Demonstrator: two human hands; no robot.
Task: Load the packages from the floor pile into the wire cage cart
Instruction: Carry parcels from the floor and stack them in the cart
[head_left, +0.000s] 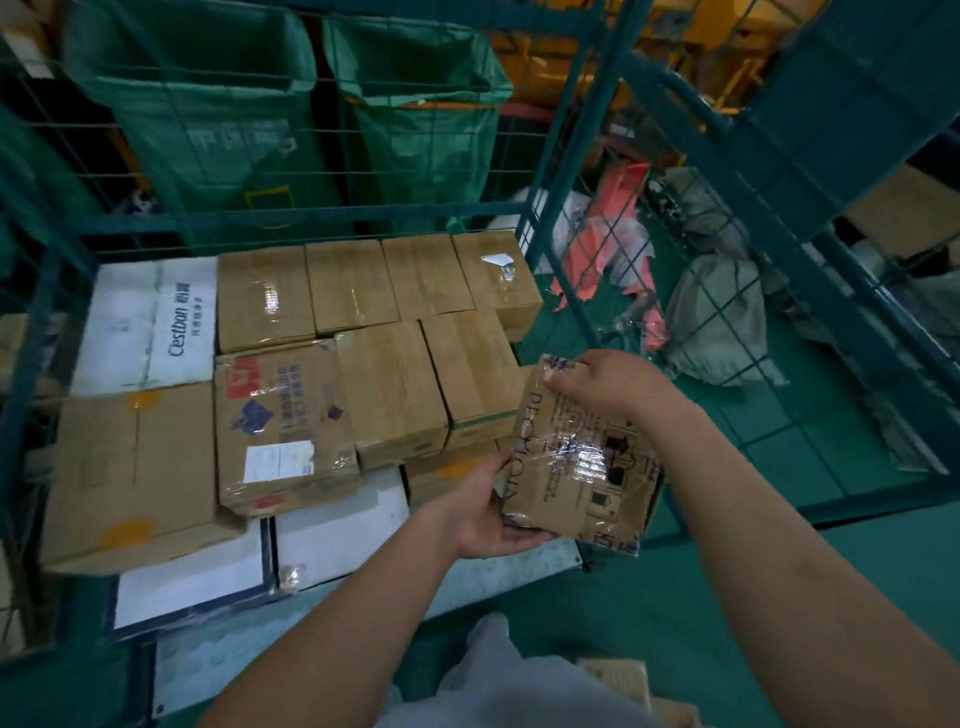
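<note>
I hold a small brown cardboard box (576, 462), taped and printed in black, tilted over the front right corner of the green wire cage cart (550, 171). My left hand (488, 512) grips its lower left edge from beneath. My right hand (608, 382) grips its top edge, fingers curled over the corner. Inside the cart lie several taped brown boxes (389, 384) in rows, a white box marked Cestbon (150, 322) at the back left, a large brown box (135, 473) at the left and flat white packages (337, 530) at the front.
Green sacks (218, 114) hang behind the cart's back wall. Right of the cart, through the open mesh door (779, 291), grey bags (717, 317) and orange-and-clear plastic parcels (608, 249) lie on the green floor. A brown parcel (623, 680) lies at the bottom edge near my grey clothing.
</note>
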